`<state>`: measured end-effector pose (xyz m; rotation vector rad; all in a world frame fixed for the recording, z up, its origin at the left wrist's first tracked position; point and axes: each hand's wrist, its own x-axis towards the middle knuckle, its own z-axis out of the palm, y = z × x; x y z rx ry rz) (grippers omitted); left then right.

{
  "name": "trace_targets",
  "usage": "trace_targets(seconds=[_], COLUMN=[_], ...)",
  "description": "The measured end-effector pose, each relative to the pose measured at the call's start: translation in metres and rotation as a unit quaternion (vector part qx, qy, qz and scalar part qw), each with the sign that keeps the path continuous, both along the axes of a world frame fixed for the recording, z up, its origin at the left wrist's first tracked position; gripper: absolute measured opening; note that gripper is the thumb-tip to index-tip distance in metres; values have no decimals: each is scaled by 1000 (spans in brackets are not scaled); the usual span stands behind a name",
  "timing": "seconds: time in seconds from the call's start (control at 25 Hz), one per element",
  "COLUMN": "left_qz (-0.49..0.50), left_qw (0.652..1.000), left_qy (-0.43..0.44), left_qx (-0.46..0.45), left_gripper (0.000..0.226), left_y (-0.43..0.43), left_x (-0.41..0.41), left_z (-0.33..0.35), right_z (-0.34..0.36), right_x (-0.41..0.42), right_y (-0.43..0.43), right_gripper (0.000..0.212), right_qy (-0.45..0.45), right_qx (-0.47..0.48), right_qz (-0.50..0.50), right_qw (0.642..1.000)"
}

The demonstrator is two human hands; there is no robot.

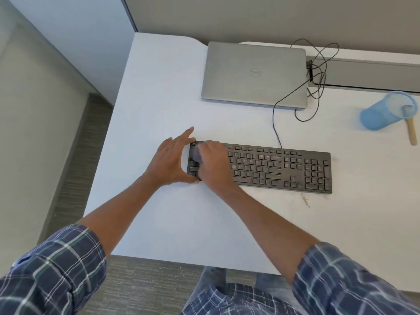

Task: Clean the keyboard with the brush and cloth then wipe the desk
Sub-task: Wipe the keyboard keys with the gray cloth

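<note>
The black full-size keyboard [279, 169] lies flat at mid-surface, parallel to the near edge. The right hand [213, 162] grasps a pale grey cloth [196, 155], blurred, on the leftmost keys. The left hand [170, 162], fingers extended, braces the keyboard's left end. The white surface [181, 212] also carries a closed laptop [254, 73], a tipped blue cup [379, 114] and a wooden-handled brush [411, 131]. Its left edge borders grey carpet.

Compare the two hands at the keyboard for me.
The left hand lies spread, fingers straight, bracing the left edge of the keyboard; the right hand sits on top of the keys. The left hand carries nothing; the right hand's grip closes on a greyish cloth. Both touch the keyboard at its left end.
</note>
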<state>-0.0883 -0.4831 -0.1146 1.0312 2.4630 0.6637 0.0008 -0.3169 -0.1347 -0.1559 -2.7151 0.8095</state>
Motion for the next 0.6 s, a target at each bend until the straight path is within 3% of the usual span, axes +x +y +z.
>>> trace_targets(seconds=[0.12, 0.28, 0.44, 0.6], left_qz=[-12, 2, 8, 15], left_qw=[1000, 1000, 1000, 1000], left_qy=[15, -1, -2, -19], left_qx=[17, -1, 3, 6], left_gripper=[149, 151, 153, 147], left_y=[-3, -3, -4, -5], left_x=[-3, -3, 1, 2], left_z=[-4, -1, -3, -2], right_z=[0, -9, -1, -1], right_x=[-19, 8, 16, -15], right_y=[-27, 12, 27, 24], right_gripper=[24, 16, 26, 17], right_qy=[-22, -4, -39, -16], right_qx=[9, 59, 115, 122], right_qz=[73, 122, 256, 208], right_qw=[997, 991, 959, 970])
